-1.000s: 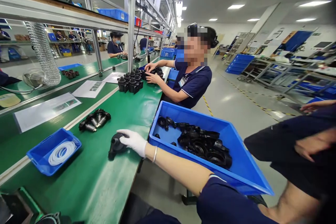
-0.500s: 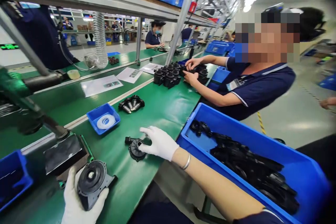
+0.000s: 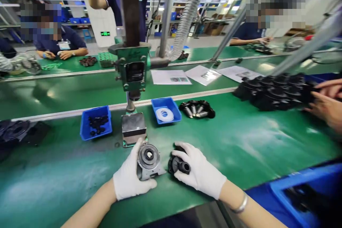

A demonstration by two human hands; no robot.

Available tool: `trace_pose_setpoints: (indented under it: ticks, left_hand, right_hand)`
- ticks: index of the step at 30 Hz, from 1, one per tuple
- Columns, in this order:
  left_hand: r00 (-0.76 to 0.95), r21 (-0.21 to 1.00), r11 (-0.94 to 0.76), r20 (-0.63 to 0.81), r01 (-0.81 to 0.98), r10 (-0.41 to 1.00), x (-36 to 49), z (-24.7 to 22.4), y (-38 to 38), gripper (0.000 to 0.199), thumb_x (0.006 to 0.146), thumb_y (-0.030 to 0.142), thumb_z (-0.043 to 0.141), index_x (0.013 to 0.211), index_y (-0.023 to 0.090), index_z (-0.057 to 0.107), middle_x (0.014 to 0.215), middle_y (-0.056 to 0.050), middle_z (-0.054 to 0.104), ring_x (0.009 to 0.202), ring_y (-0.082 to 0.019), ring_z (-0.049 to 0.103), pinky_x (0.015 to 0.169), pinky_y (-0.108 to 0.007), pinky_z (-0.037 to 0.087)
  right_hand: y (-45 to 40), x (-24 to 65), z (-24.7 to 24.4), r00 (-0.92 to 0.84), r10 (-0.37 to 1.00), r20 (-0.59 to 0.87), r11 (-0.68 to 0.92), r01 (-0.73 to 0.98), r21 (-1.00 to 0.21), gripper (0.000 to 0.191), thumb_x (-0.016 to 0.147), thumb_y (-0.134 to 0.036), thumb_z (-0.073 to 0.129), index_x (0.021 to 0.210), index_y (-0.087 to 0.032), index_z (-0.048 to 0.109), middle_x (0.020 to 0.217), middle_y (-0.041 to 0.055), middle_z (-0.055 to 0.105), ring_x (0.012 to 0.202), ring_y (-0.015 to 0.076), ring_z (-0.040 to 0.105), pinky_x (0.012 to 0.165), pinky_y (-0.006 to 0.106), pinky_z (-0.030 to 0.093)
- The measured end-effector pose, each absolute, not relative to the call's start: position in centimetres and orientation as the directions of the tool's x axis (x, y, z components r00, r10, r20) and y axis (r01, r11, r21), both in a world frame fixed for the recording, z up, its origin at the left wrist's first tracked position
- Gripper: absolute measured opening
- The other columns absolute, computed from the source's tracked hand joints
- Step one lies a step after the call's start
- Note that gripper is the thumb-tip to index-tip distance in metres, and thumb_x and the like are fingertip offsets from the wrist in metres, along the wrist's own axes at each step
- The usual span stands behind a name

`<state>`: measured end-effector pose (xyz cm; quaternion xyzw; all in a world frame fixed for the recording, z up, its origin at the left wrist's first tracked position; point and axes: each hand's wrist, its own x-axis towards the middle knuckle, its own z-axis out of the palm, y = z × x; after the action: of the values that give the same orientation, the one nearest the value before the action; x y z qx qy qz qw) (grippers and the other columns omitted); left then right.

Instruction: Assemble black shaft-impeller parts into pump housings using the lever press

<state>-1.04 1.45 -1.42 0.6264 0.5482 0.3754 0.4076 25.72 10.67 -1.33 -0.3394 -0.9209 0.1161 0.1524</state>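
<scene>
My left hand [image 3: 131,172], in a white glove, grips a round black pump housing [image 3: 149,157] with a pale centre and a flat grey bracket edge. Its circular face is turned up toward me. Close by on the right, my gloved right hand [image 3: 196,167] is closed around a black pump cover [image 3: 178,165] whose short pipe stub points toward me. A small gap separates the two parts, both near the bench's front edge. Just beyond the left hand stands a press with a metal block [image 3: 134,124] under its ram.
Behind lie a blue tray of white rings [image 3: 165,114], a blue tray of small black parts [image 3: 97,123] and a cluster of black motors [image 3: 197,109]. Black housings [image 3: 275,92] stand at right beside a co-worker's hands [image 3: 328,99]. A blue bin [image 3: 278,188] is at lower right.
My view has swung left toward the press. The right hand has picked up the pump cover from the bench and brought it beside the housing in my left hand.
</scene>
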Motion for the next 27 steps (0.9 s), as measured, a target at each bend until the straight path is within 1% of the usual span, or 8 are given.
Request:
trace_pose_setpoints:
  ticks: [3, 5, 7, 9, 13, 17, 23, 27]
  left_hand:
    - [0.124, 0.943, -0.071, 0.031, 0.325, 0.992, -1.3, -2.0, 1.6, 0.125, 0.057, 0.019, 0.080, 0.151, 0.019, -0.004, 0.154, -0.022, 0.028, 0.143, -0.036, 0.030, 0.118, -0.057, 0.021]
    - [0.117, 0.949, -0.075, 0.041, 0.305, 0.992, -1.4, -2.1, 1.6, 0.123, 0.057, 0.021, 0.080, 0.150, 0.018, -0.001, 0.153, -0.023, 0.029, 0.142, -0.036, 0.031, 0.118, -0.058, 0.022]
    - [0.111, 0.951, -0.075, 0.043, 0.301, 0.993, -1.4, -2.0, 1.6, 0.119, 0.057, 0.022, 0.080, 0.149, 0.016, 0.004, 0.152, -0.024, 0.030, 0.142, -0.037, 0.032, 0.117, -0.058, 0.023]
    - [0.118, 0.954, -0.071, 0.038, 0.293, 0.992, -1.4, -1.7, 1.7, 0.115, 0.058, 0.024, 0.080, 0.147, 0.015, 0.009, 0.151, -0.024, 0.032, 0.140, -0.037, 0.035, 0.117, -0.058, 0.025]
    - [0.135, 0.961, -0.069, 0.033, 0.269, 0.990, -1.5, -1.1, 1.9, 0.109, 0.057, 0.025, 0.080, 0.144, 0.015, 0.016, 0.148, -0.021, 0.038, 0.137, -0.036, 0.040, 0.116, -0.054, 0.029]
    - [0.093, 0.960, -0.078, 0.055, 0.269, 0.994, -1.5, -1.1, 2.0, 0.108, 0.053, 0.022, 0.080, 0.143, 0.016, 0.021, 0.146, -0.019, 0.040, 0.136, -0.036, 0.041, 0.115, -0.053, 0.033]
    - [0.081, 0.967, -0.090, 0.073, 0.238, 0.994, -1.5, -1.1, 2.1, 0.107, 0.052, 0.022, 0.080, 0.144, 0.017, 0.024, 0.142, -0.016, 0.046, 0.129, -0.034, 0.048, 0.112, -0.049, 0.039]
    - [0.069, 0.963, -0.116, 0.102, 0.243, 0.992, -1.5, -1.2, 2.1, 0.107, 0.051, 0.024, 0.080, 0.143, 0.018, 0.025, 0.140, -0.015, 0.049, 0.127, -0.033, 0.050, 0.110, -0.049, 0.041]
  right_hand:
    - [11.9, 25.4, -1.3, -0.711, 0.665, 0.229, 0.736, 0.571, -0.364, 0.041, 0.075, -0.038, 0.067, 0.111, -0.018, 0.065, 0.118, 0.0167, 0.058, 0.113, 0.0340, 0.056, 0.093, 0.054, 0.049]
    - [12.7, 24.6, -0.1, -0.677, 0.700, 0.229, 0.688, 0.553, -0.470, 0.030, 0.083, -0.036, 0.058, 0.107, -0.019, 0.065, 0.114, 0.0144, 0.059, 0.107, 0.0292, 0.059, 0.092, 0.049, 0.051]
    - [13.2, 23.3, 1.9, -0.640, 0.730, 0.239, 0.635, 0.508, -0.582, 0.027, 0.088, -0.033, 0.048, 0.105, -0.019, 0.064, 0.113, 0.0130, 0.059, 0.104, 0.0252, 0.061, 0.093, 0.044, 0.052]
    - [13.2, 21.4, 4.1, -0.629, 0.732, 0.260, 0.622, 0.462, -0.632, 0.026, 0.088, -0.032, 0.048, 0.106, -0.020, 0.063, 0.114, 0.0121, 0.058, 0.105, 0.0242, 0.061, 0.094, 0.042, 0.051]
    - [12.5, 17.1, 6.9, -0.702, 0.656, 0.276, 0.694, 0.418, -0.586, 0.030, 0.077, -0.028, 0.062, 0.106, -0.021, 0.062, 0.114, 0.0104, 0.057, 0.104, 0.0247, 0.060, 0.091, 0.041, 0.052]
    - [11.8, 14.5, 6.9, -0.765, 0.593, 0.250, 0.751, 0.414, -0.515, 0.034, 0.070, -0.028, 0.071, 0.103, -0.020, 0.062, 0.111, 0.0110, 0.056, 0.098, 0.0255, 0.059, 0.086, 0.042, 0.054]
    - [11.6, 13.8, 6.4, -0.806, 0.559, 0.195, 0.784, 0.438, -0.440, 0.035, 0.071, -0.031, 0.072, 0.102, -0.020, 0.060, 0.112, 0.0111, 0.054, 0.100, 0.0272, 0.057, 0.087, 0.045, 0.053]
    - [11.3, 13.7, 6.5, -0.802, 0.568, 0.183, 0.791, 0.471, -0.391, 0.035, 0.073, -0.033, 0.071, 0.104, -0.021, 0.060, 0.112, 0.0120, 0.054, 0.099, 0.0283, 0.057, 0.085, 0.046, 0.053]
